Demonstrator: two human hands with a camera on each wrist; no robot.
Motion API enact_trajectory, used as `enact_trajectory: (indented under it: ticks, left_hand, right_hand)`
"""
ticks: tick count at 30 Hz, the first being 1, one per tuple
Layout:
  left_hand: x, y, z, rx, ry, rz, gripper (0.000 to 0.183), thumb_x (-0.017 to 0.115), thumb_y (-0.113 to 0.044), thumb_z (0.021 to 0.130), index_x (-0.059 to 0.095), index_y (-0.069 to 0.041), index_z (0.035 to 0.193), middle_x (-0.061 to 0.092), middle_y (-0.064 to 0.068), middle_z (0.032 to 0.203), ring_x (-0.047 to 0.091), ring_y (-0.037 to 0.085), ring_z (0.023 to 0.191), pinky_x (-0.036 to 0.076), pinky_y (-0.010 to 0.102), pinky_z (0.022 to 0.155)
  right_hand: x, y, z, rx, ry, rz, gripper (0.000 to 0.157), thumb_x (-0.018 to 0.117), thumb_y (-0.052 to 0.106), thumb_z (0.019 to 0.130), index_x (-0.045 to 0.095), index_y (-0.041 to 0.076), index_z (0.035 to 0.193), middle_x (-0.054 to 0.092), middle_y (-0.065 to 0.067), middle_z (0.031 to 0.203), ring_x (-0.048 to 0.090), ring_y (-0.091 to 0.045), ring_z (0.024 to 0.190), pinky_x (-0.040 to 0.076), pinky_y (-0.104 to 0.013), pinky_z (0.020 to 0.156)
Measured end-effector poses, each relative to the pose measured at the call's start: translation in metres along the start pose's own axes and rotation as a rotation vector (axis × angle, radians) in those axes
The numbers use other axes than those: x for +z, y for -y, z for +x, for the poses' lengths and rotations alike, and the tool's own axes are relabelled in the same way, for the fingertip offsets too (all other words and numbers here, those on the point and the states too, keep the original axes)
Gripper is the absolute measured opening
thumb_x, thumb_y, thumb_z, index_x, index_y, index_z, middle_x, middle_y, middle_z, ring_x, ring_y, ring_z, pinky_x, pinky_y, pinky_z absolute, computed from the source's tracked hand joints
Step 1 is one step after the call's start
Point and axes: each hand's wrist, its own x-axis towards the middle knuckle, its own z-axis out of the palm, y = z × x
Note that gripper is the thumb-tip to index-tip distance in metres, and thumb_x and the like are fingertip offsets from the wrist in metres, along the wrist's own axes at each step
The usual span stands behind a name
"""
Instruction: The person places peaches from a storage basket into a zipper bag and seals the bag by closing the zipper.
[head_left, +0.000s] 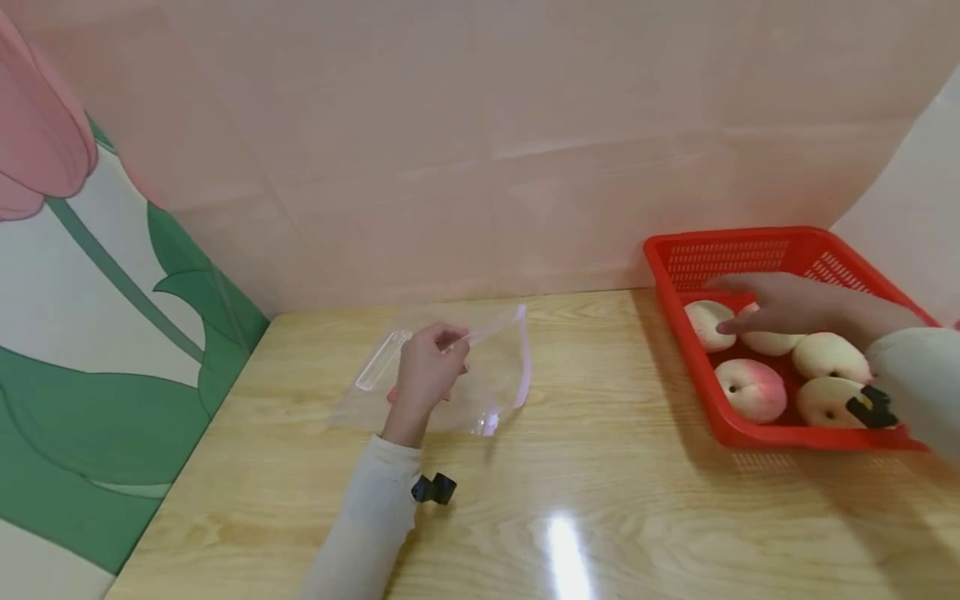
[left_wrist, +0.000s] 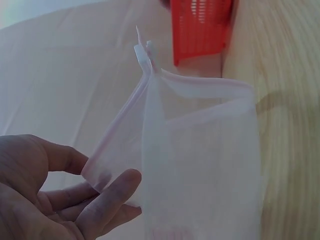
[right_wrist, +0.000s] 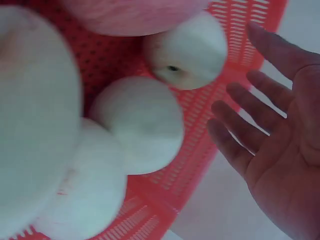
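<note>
A clear zip bag [head_left: 498, 375] with a pink-edged mouth rests on the table, its mouth toward the right. My left hand [head_left: 431, 367] pinches the bag's upper layer near the mouth. In the left wrist view, the bag's film [left_wrist: 205, 150] stands partly spread, its edge between the thumb and fingers of the left hand [left_wrist: 65, 195]. Over the red basket [head_left: 720, 421] reaches my right hand [head_left: 795, 302], fingers spread and nothing held. Below it lie several pale peaches [head_left: 750, 390], one blushed pink. The right wrist view shows the hand [right_wrist: 285, 145] apart from the peaches [right_wrist: 137, 125].
The wooden table [head_left: 600, 492] runs between bag and basket. A pale pink covering [head_left: 450, 167] rises behind the table's back edge. At the left stands a panel with a painted green leaf [head_left: 82, 425]. Each sleeve carries a small black device [head_left: 433, 488].
</note>
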Motion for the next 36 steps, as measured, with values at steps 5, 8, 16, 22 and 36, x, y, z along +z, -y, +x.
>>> enact_trajectory:
  ticks: [5,8,16,22,36]
  left_hand:
    - [-0.003,0.003,-0.008,-0.02,-0.032,-0.006,0.017,0.064,-0.016,0.092,0.072,-0.012,0.106,0.074,0.009,0.109,0.074,0.02,0.069,0.039,0.02,0.035]
    - [-0.003,0.004,-0.009,-0.012,-0.038,-0.004,0.017,0.064,-0.017,0.091,0.072,-0.012,0.106,0.075,0.008,0.104,0.075,0.022,0.07,0.039,0.02,0.036]
    - [-0.002,0.003,-0.01,-0.027,-0.034,-0.011,0.016,0.065,-0.016,0.092,0.072,-0.01,0.105,0.073,0.014,0.114,0.075,0.021,0.071,0.038,0.02,0.034]
    - [-0.003,-0.001,-0.01,-0.018,-0.043,-0.006,0.015,0.065,-0.017,0.092,0.072,-0.01,0.104,0.074,0.017,0.112,0.075,0.02,0.07,0.037,0.019,0.034]
    - [0.0,-0.002,-0.008,-0.015,0.017,-0.023,0.016,0.068,-0.016,0.092,0.072,-0.015,0.108,0.065,0.018,0.131,0.077,0.021,0.077,0.038,0.019,0.034]
  right_hand:
    - [0.015,-0.008,0.013,-0.015,-0.013,0.023,0.077,0.079,0.047,0.079,0.048,0.02,0.145,0.058,-0.011,0.135,0.056,-0.027,0.107,0.051,-0.05,0.086]
    - [0.026,-0.013,0.016,0.002,0.006,0.063,0.081,0.08,0.053,0.075,0.046,0.031,0.145,0.057,-0.004,0.133,0.054,-0.025,0.108,0.05,-0.042,0.084]
    - [0.036,-0.018,0.021,-0.027,0.012,0.122,0.086,0.08,0.056,0.073,0.041,0.035,0.146,0.057,-0.002,0.13,0.054,-0.025,0.111,0.052,-0.043,0.086]
    - [0.036,-0.019,0.021,0.017,0.003,0.113,0.088,0.083,0.057,0.067,0.042,0.038,0.143,0.057,-0.002,0.125,0.055,-0.025,0.107,0.053,-0.04,0.081]
    - [0.037,-0.019,0.019,0.068,-0.009,0.113,0.092,0.084,0.062,0.063,0.043,0.039,0.142,0.056,-0.003,0.125,0.056,-0.025,0.106,0.055,-0.046,0.082]
